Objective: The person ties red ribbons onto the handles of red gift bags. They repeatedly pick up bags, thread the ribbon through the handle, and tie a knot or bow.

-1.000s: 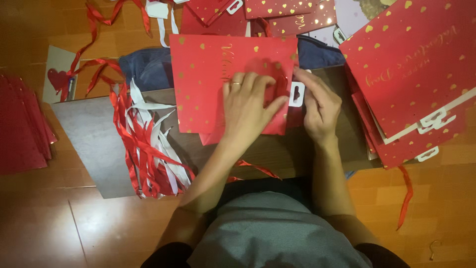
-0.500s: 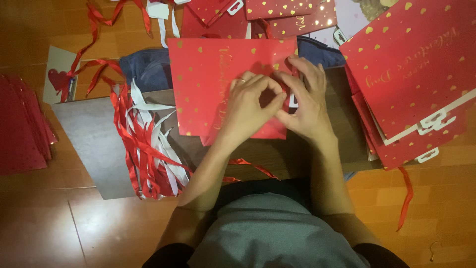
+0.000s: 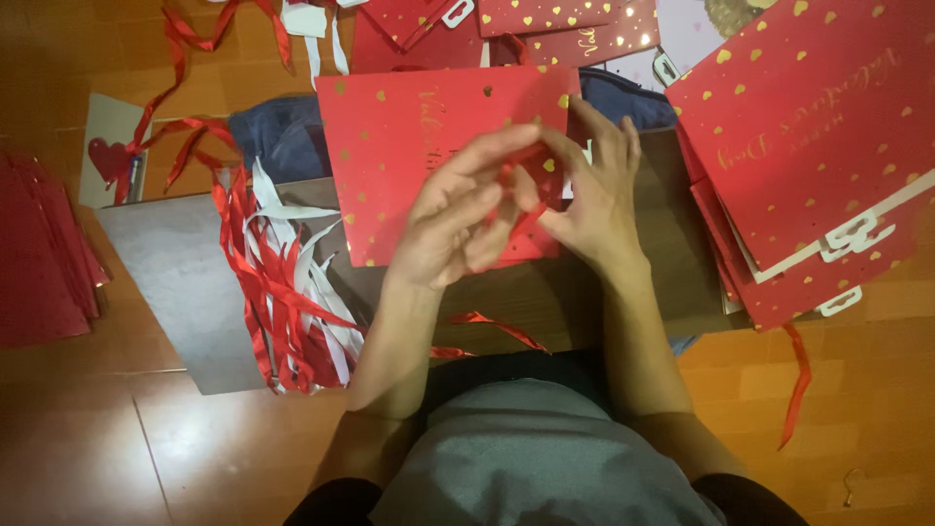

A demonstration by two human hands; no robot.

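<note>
Left hand (image 3: 458, 219) and right hand (image 3: 589, 195) together over a flat red gift bag (image 3: 409, 146) lying on the dark table (image 3: 175, 282), fingers pinching a red ribbon (image 3: 526, 209) at the bag's right edge. Heap of red and white ribbons (image 3: 287, 287) just left of the bag; stack of red bags (image 3: 808, 156) to the right.

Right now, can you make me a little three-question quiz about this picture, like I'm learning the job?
1. True or false: both hands are working over the flat red gift bag with gold hearts.
2. Which lies nearer the person's left hand: A) the pile of red and white ribbons, or B) the stack of red bags?
3. What colour is the ribbon between the fingers?

Key: 1 true. 2 A. 3 red.
</note>
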